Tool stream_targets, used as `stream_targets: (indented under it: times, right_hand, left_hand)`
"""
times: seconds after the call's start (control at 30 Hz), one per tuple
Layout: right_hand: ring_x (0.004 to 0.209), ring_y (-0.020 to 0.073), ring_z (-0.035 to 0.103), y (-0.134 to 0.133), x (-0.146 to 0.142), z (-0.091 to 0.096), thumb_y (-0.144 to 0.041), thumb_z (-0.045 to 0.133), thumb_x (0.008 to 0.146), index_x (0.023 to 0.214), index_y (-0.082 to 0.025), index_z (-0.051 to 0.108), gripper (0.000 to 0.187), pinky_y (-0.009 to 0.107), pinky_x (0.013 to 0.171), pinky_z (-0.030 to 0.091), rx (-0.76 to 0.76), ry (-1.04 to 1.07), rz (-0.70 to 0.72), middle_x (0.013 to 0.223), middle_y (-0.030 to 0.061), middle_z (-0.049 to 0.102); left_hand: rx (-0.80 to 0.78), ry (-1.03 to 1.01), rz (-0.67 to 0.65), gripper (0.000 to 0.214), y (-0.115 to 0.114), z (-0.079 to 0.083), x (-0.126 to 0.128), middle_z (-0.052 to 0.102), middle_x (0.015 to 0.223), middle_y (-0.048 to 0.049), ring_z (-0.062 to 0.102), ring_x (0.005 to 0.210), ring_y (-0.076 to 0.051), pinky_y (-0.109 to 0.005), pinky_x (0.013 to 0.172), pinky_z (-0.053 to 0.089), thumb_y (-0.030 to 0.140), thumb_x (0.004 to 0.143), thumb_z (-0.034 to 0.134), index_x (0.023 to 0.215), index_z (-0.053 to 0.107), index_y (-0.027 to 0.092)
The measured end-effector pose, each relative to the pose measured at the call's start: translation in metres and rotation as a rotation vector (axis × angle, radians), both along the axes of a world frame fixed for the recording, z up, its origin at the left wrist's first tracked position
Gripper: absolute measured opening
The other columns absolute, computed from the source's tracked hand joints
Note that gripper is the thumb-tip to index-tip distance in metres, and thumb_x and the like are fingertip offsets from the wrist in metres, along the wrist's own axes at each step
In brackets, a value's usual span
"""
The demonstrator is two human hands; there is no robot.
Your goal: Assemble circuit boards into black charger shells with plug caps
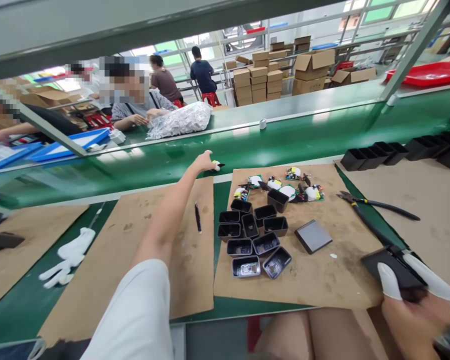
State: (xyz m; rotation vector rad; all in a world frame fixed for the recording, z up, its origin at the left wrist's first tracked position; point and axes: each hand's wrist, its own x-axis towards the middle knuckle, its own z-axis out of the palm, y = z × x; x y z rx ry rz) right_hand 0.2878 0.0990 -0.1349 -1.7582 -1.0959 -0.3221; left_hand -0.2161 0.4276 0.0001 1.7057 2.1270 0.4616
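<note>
My left hand (204, 162) reaches across to the green belt, its fingers on a small circuit board (216, 165) with white, yellow and black parts. The fingertips are partly hidden. At the lower right, my right hand (416, 310), with white finger cots, is closed round a black plastic case (392, 270). Between the hands, several open black housings (246, 267) stand grouped on brown cardboard (337, 280). Behind them lie several circuit boards (288, 192) with white and yellow parts. A grey-topped black box (314, 236) rests to the right of the housings.
Pliers (378, 204) with black handles lie at the right, and black tweezers (198, 218) at the left. A white glove (73, 255) is farther left. Black housings (373, 155) line the back right. A co-worker (135, 100) sits across the belt (292, 137) by a bag of clear plastic (182, 120).
</note>
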Motion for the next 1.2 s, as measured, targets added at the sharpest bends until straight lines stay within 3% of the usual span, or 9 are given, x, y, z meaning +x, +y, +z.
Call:
stream_targets:
  times: [0.17, 0.3, 0.43, 0.53, 0.67, 0.8, 0.97, 1.07, 1.2]
  right_hand:
    - [0.085, 0.0461, 0.08, 0.003, -0.009, 0.016, -0.069, 0.078, 0.072, 0.101, -0.028, 0.078, 0.051, 0.059, 0.077, 0.065, 0.04, 0.006, 0.015, 0.085, 0.0196, 0.079]
    - [0.094, 0.0422, 0.08, 0.001, -0.01, 0.009, -0.058, 0.078, 0.078, 0.112, -0.022, 0.076, 0.049, 0.055, 0.087, 0.065, 0.048, 0.04, 0.079, 0.105, 0.0225, 0.08]
    - [0.097, 0.0355, 0.079, -0.003, -0.015, 0.019, -0.053, 0.078, 0.082, 0.117, -0.018, 0.074, 0.051, 0.054, 0.092, 0.065, 0.057, 0.126, 0.201, 0.109, 0.0182, 0.08]
    - [0.096, 0.0287, 0.079, -0.01, -0.024, 0.041, -0.044, 0.078, 0.086, 0.113, -0.019, 0.075, 0.037, 0.047, 0.088, 0.067, 0.042, 0.172, 0.325, 0.11, 0.0141, 0.08]
    - [0.103, 0.0255, 0.079, -0.017, -0.033, 0.068, -0.032, 0.071, 0.092, 0.103, -0.024, 0.079, 0.015, 0.043, 0.094, 0.067, 0.042, 0.118, 0.456, 0.112, 0.01, 0.082]
    - [0.105, 0.0263, 0.081, -0.021, -0.027, 0.078, -0.031, 0.077, 0.089, 0.109, -0.025, 0.08, 0.021, 0.041, 0.098, 0.067, 0.001, 0.123, 0.523, 0.115, 0.008, 0.083]
    - [0.106, 0.0261, 0.081, -0.025, -0.017, 0.086, -0.031, 0.078, 0.087, 0.112, -0.028, 0.082, 0.025, 0.039, 0.098, 0.067, -0.102, 0.155, 0.633, 0.115, 0.0039, 0.083]
    - [0.112, 0.0255, 0.079, -0.027, -0.017, 0.09, -0.027, 0.074, 0.089, 0.113, -0.028, 0.082, 0.025, 0.039, 0.101, 0.066, -0.116, 0.188, 0.726, 0.12, 0.0033, 0.082]
    - [0.116, 0.0257, 0.078, -0.024, -0.012, 0.093, -0.024, 0.073, 0.089, 0.114, -0.028, 0.082, 0.026, 0.039, 0.103, 0.065, -0.13, 0.2, 0.841, 0.124, 0.0035, 0.08]
  left_hand:
    - [0.089, -0.073, -0.039, 0.089, -0.038, 0.018, 0.01, 0.071, 0.126, -0.0191, 0.067, 0.124, -0.032, -0.045, 0.109, 0.053, 0.02, 0.08, 0.08, 0.154, 0.032, 0.004]
    - [0.069, -0.156, -0.219, 0.107, -0.075, 0.031, 0.045, 0.066, 0.141, -0.0166, 0.067, 0.129, -0.029, -0.038, 0.107, 0.056, 0.018, 0.075, 0.08, 0.162, 0.019, 0.012]
    - [0.158, 0.016, -0.372, 0.098, -0.127, 0.046, 0.085, 0.05, 0.161, -0.0178, 0.046, 0.151, -0.035, -0.048, 0.126, 0.039, 0.009, 0.075, 0.069, 0.163, 0.027, 0.012]
    - [0.334, -0.03, -0.461, 0.076, -0.191, 0.052, 0.115, 0.057, 0.155, -0.0077, 0.054, 0.144, -0.034, -0.052, 0.126, 0.041, 0.022, 0.085, 0.063, 0.158, 0.042, 0.023]
    - [0.408, -0.185, -0.685, 0.058, -0.299, 0.035, 0.155, 0.066, 0.145, 0.0005, 0.064, 0.135, -0.031, -0.05, 0.121, 0.052, 0.035, 0.089, 0.066, 0.145, 0.057, 0.045]
    - [0.331, -0.379, -0.754, 0.079, -0.366, -0.014, 0.215, 0.063, 0.15, -0.0027, 0.065, 0.137, -0.028, -0.048, 0.113, 0.06, 0.028, 0.091, 0.067, 0.16, 0.034, 0.048]
    - [0.251, -0.684, -0.409, 0.104, -0.352, -0.063, 0.31, 0.046, 0.165, -0.0183, 0.049, 0.151, -0.036, -0.057, 0.125, 0.046, 0.03, 0.078, 0.084, 0.165, 0.026, 0.025]
    - [0.189, -0.727, -0.339, 0.085, -0.334, -0.062, 0.344, 0.061, 0.153, -0.0164, 0.059, 0.143, -0.035, -0.052, 0.12, 0.051, 0.021, 0.075, 0.081, 0.153, 0.047, 0.023]
    - [0.184, -0.684, -0.385, 0.064, -0.327, -0.051, 0.354, 0.076, 0.129, -0.011, 0.073, 0.122, -0.032, -0.046, 0.106, 0.06, 0.017, 0.074, 0.078, 0.136, 0.062, 0.023]
